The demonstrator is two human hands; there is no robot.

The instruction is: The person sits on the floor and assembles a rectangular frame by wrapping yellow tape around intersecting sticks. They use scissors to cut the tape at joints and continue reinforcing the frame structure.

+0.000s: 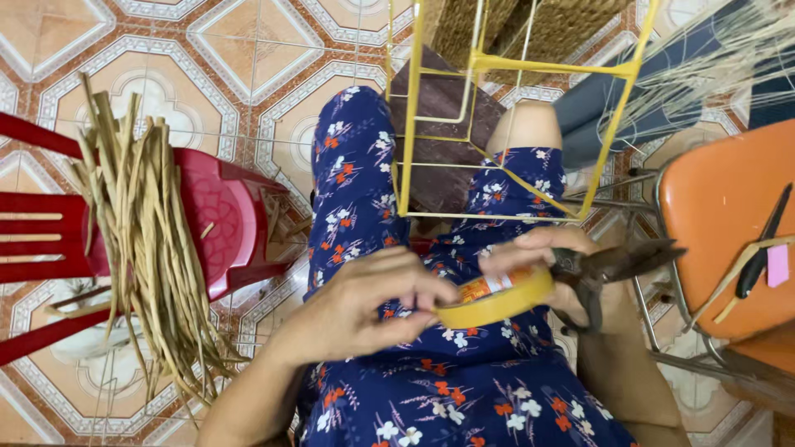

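Fingertips of left hand (373,306) pinch rim of yellow tape roll (495,300), thumb and forefinger closed on near edge. Right hand (546,265) grips roll's far side w/ fingers curled over top; same hand also holds dark metal shears (617,263), blades shut, pointing right. Roll sits btwn both hands, just above lap in blue floral fabric (464,389).

Risks, as judged: shears crowd right-hand grip, so roll could slip or blades nick fingers if hand shifts. Tape end not visible; cannot tell if peeled. Yellow wire frame (513,124) stands btwn knees, unsupported by either hand; a knee move could tip it.

Containers: frame is open skeleton only, nothing inside but a brown board (439,124) seen behind it. Red plastic stool (224,223) at left carries bundle of dried straw-like strands (149,240) draped over seat edge, ends hanging near floor; could slide off. Orange chair (729,223) at right holds a dark pen-like tool (766,240) and pink slip (778,265).
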